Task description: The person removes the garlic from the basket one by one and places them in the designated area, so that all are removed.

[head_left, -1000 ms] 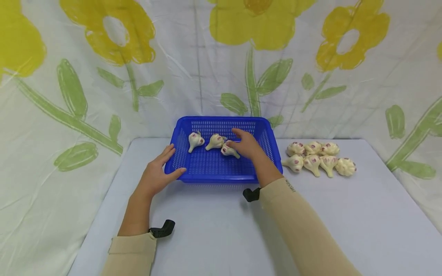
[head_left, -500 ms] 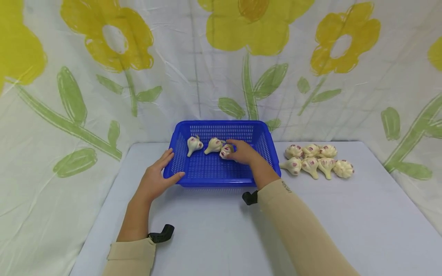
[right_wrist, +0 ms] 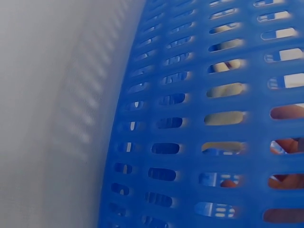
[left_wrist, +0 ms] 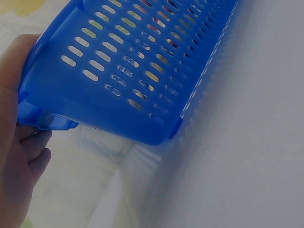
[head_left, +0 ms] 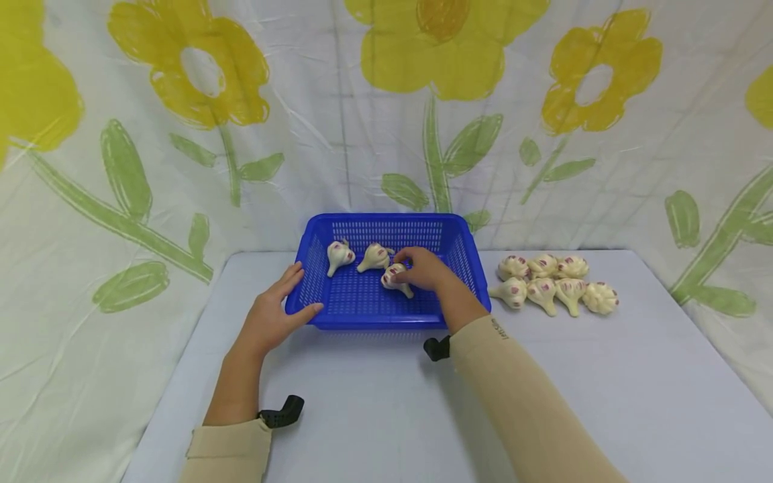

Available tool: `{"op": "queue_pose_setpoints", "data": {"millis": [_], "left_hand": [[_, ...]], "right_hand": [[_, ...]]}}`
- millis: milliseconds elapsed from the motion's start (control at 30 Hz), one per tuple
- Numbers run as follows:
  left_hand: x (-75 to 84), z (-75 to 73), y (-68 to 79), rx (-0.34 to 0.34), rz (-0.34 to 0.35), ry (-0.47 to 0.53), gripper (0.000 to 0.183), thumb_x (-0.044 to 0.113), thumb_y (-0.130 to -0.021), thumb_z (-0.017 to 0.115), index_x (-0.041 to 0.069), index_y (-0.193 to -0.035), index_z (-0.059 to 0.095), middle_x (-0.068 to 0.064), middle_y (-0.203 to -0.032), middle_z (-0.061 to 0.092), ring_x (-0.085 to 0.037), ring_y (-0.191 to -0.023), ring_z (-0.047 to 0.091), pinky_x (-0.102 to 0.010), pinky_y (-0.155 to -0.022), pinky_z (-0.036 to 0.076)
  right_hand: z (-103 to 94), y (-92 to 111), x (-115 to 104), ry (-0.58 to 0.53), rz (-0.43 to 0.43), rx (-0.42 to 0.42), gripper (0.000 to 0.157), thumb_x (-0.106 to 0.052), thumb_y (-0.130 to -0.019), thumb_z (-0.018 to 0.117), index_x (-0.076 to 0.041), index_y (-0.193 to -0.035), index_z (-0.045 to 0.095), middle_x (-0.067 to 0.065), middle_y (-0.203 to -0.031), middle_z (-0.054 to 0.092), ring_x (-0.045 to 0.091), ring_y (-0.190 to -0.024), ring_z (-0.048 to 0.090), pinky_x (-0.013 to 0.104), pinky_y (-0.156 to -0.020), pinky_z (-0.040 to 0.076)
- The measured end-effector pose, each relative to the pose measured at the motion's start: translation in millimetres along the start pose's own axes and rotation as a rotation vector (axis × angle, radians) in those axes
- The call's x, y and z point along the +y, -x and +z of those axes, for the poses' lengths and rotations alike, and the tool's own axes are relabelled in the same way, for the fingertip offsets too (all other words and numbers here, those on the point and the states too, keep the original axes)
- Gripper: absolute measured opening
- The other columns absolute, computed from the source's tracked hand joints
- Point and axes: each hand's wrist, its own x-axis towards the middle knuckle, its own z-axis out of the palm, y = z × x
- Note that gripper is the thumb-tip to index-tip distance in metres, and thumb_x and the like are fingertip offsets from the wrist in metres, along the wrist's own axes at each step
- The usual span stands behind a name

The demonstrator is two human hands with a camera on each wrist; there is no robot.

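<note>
My right hand (head_left: 425,269) reaches into the blue plastic basket (head_left: 386,319), thumb and fingers pinching a garlic bulb (head_left: 394,274) whose stem points toward me and right. Two more garlic bulbs lie to its left in the basket: a middle bulb (head_left: 375,257) and a left bulb (head_left: 340,256). Spread with straight fingers, my left hand (head_left: 271,314) rests at the basket's front left corner, thumb along the front rim. In the left wrist view, the fingers (left_wrist: 35,152) show below the rim. The right wrist view shows the slotted front wall (right_wrist: 190,118), mostly hiding the right hand.
Right of the basket, several garlic bulbs (head_left: 541,290) lie in two rows on the white-covered table (head_left: 362,416). A flower-printed cloth (head_left: 314,147) hangs behind the table. Black wrist mounts (head_left: 284,411) stick out from both forearms.
The garlic bulb in my right fingers has shifted slightly toward me and turned, its stem showing again. My left hand stays at the corner. The head view has tipped slightly.
</note>
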Motion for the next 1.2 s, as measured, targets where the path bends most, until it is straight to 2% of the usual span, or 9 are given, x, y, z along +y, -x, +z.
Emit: {"op": "queue_pose_setpoints", "data": {"millis": [100, 200, 367, 500, 667, 1033, 1200], "left_hand": [[0.9, -0.2, 0.2, 0.002, -0.002, 0.001, 0.094, 0.064, -0.083, 0.066, 0.019, -0.156, 0.029, 0.0, -0.164, 0.021, -0.034, -0.15, 0.023, -0.061, -0.115, 0.028], [1.4, -0.1, 0.1, 0.001, -0.005, -0.006, 0.094, 0.064, -0.083, 0.065, 0.019, -0.156, 0.028, 0.0, -0.164, 0.021, -0.035, -0.15, 0.023, -0.062, -0.115, 0.028], [1.6, -0.3, 0.4, 0.001, -0.007, -0.01, 0.094, 0.065, -0.083, 0.065, 0.019, -0.157, 0.028, -0.001, -0.164, 0.021, -0.035, -0.15, 0.023, -0.061, -0.115, 0.028], [0.9, 0.3, 0.5, 0.005, 0.0, -0.001, 0.094, 0.065, -0.083, 0.065, 0.018, -0.156, 0.029, -0.001, -0.164, 0.022, -0.034, -0.15, 0.023, -0.061, -0.115, 0.028], [0.7, 0.1, 0.0, 0.007, 0.002, 0.001, 0.094, 0.064, -0.084, 0.065, 0.018, -0.156, 0.029, -0.001, -0.164, 0.022, -0.034, -0.15, 0.023, -0.061, -0.115, 0.028], [0.1, 0.3, -0.6, -0.002, -0.004, -0.007, 0.094, 0.065, -0.083, 0.065, 0.019, -0.156, 0.028, -0.001, -0.164, 0.021, -0.034, -0.15, 0.022, -0.061, -0.115, 0.027], [0.1, 0.3, -0.7, 0.001, -0.006, -0.003, 0.094, 0.066, -0.083, 0.065, 0.019, -0.156, 0.028, 0.0, -0.164, 0.021, -0.034, -0.15, 0.022, -0.061, -0.115, 0.027]], "right_hand": [[0.7, 0.9, -0.5, -0.016, 0.008, 0.004, 0.036, -0.024, -0.083, 0.079, -0.009, -0.114, 0.065, 0.01, -0.117, 0.065, 0.027, -0.11, 0.058, 0.042, -0.099, 0.048], [2.1, 1.0, -0.1, -0.039, 0.006, -0.011, 0.038, -0.023, -0.082, 0.08, -0.009, -0.113, 0.063, 0.01, -0.117, 0.064, 0.026, -0.107, 0.059, 0.04, -0.097, 0.049], [3.5, 1.7, -0.5, -0.07, 0.022, -0.061, 0.058, -0.025, -0.083, 0.08, -0.008, -0.132, 0.054, 0.011, -0.132, 0.059, 0.027, -0.118, 0.057, 0.041, -0.102, 0.048], [2.9, 3.2, -0.2, -0.042, 0.04, -0.11, 0.069, -0.029, -0.087, 0.076, -0.01, -0.145, 0.046, 0.012, -0.142, 0.054, 0.028, -0.125, 0.054, 0.043, -0.106, 0.046], [2.4, 3.5, -0.5, 0.001, 0.052, -0.148, 0.065, -0.032, -0.089, 0.073, -0.011, -0.146, 0.048, 0.013, -0.139, 0.056, 0.029, -0.123, 0.056, 0.044, -0.105, 0.046], [3.1, 3.4, -1.1, 0.027, 0.054, -0.153, 0.059, -0.031, -0.09, 0.072, -0.011, -0.142, 0.052, 0.013, -0.136, 0.058, 0.028, -0.121, 0.057, 0.044, -0.102, 0.048], [2.6, 4.2, -2.0, 0.01, 0.054, -0.138, 0.054, -0.03, -0.089, 0.073, -0.012, -0.137, 0.057, 0.012, -0.129, 0.062, 0.027, -0.113, 0.06, 0.042, -0.098, 0.05]]}}
